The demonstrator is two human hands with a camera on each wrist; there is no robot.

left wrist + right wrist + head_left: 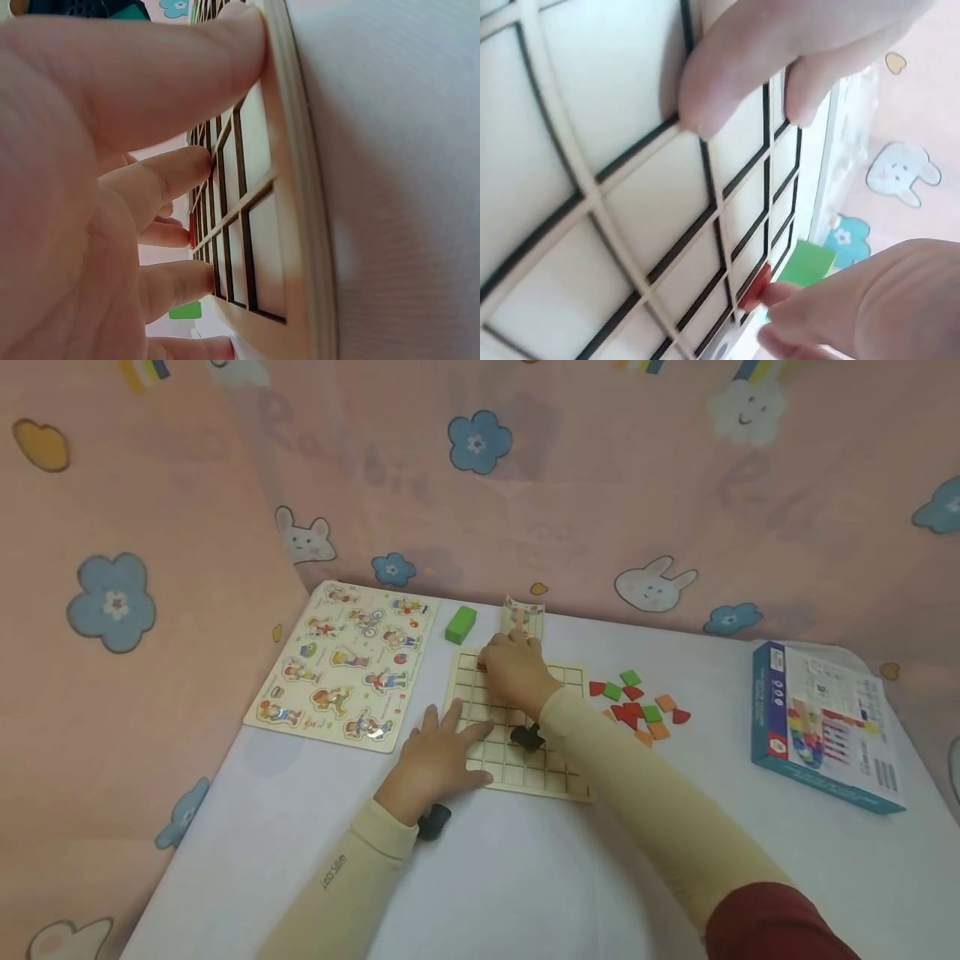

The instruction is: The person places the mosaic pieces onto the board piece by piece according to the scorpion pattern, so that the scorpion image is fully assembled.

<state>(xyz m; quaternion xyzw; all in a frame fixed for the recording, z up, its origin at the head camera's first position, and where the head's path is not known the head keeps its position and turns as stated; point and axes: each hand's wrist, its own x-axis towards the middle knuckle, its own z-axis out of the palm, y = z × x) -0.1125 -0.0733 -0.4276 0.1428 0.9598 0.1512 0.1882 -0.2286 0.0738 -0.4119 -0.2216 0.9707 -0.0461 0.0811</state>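
Note:
A wooden grid board (517, 775) lies on the white table. My left hand (438, 760) rests at its lower left with fingers spread; the thumb (240, 52) is at the board's near edge. My right hand (517, 672) reaches over the upper left squares. Its fingertips pinch a small red tile (756, 286) at the grid there, mostly covered by the hand in the head view. At the top of the right wrist view, the left index finger (712, 97) touches the grid. Red, green and orange tiles (633, 710) lie scattered right of the board.
A green block (461, 625) stands behind the board, beside a small patterned piece (523, 615) at the back edge. To the left lies a picture puzzle board (341, 668) with figures. A boxed set (828, 727) sits at the right. A pink patterned cloth backs the table.

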